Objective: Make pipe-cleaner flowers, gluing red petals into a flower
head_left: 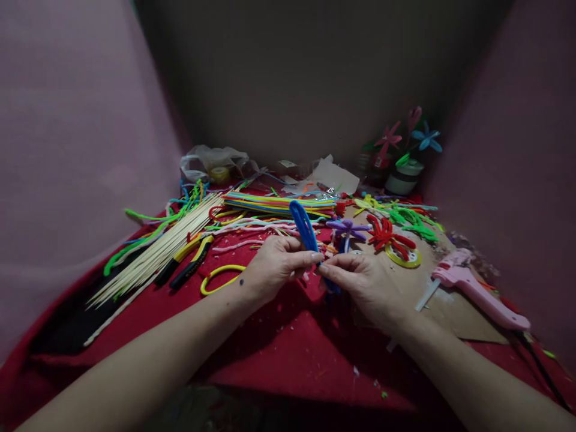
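Observation:
Between my two hands, above the red cloth, is a blue pipe cleaner (pixel 304 227) bent into long narrow loops. My left hand (pixel 279 264) pinches it between thumb and fingers, with the looped end rising past the fingertips. Close beside, my right hand (pixel 360 277) pinches the lower part with thumb and forefinger. More blue strands hang below the fingers, partly hidden by them. Just behind my right hand stands a purple pipe-cleaner flower (pixel 347 228), and a red pipe-cleaner flower (pixel 390 235) lies right of it.
A pink glue gun (pixel 479 288) rests on cardboard (pixel 468 321) at right. Left are bamboo sticks (pixel 166 246), black-and-yellow pliers (pixel 191 264) and yellow-handled scissors (pixel 220 281). Coloured pipe cleaners (pixel 279 204) lie behind. Potted flowers (pixel 405 174) stand at back right, between pink side walls (pixel 81 132).

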Action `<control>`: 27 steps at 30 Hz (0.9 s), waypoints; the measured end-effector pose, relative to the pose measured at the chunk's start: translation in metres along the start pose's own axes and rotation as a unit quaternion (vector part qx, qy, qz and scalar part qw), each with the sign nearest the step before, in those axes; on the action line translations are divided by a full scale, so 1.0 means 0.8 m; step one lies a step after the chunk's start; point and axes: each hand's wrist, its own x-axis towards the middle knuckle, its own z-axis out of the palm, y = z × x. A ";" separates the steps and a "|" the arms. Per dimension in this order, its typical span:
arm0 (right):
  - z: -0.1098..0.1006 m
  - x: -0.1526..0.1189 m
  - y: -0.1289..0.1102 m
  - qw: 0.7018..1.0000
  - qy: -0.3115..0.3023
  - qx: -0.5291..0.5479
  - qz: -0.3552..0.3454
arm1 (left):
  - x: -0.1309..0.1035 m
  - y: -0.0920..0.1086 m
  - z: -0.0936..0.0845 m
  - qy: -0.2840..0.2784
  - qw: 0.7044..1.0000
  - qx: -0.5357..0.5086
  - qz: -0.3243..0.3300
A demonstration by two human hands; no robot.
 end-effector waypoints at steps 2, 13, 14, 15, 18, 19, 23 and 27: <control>-0.001 0.001 -0.001 0.998 -0.042 0.039 0.027 | 0.001 -0.004 -0.001 -0.022 1.000 -0.022 -0.005; 0.005 0.000 0.003 0.995 -0.061 0.036 0.067 | 0.010 0.000 -0.010 -0.007 1.000 0.002 0.028; 0.004 0.000 0.004 0.994 -0.064 0.037 0.075 | 0.010 0.003 -0.011 -0.001 0.999 0.035 0.032; 0.004 0.000 0.004 0.994 -0.066 0.037 0.083 | 0.009 0.005 -0.011 0.004 0.997 0.063 0.036; 0.003 0.000 0.003 0.994 -0.063 0.023 0.088 | 0.010 0.010 -0.014 0.019 0.997 0.070 0.025; 0.003 0.000 0.002 0.994 -0.062 0.015 0.086 | 0.010 0.011 -0.015 0.019 0.999 0.045 0.016; 0.003 0.000 0.002 0.994 -0.066 0.007 0.084 | 0.014 0.009 -0.021 0.011 0.999 -0.029 -0.005; 0.004 0.000 0.009 0.986 -0.085 0.078 0.120 | 0.014 0.008 -0.023 -0.005 0.999 -0.040 -0.005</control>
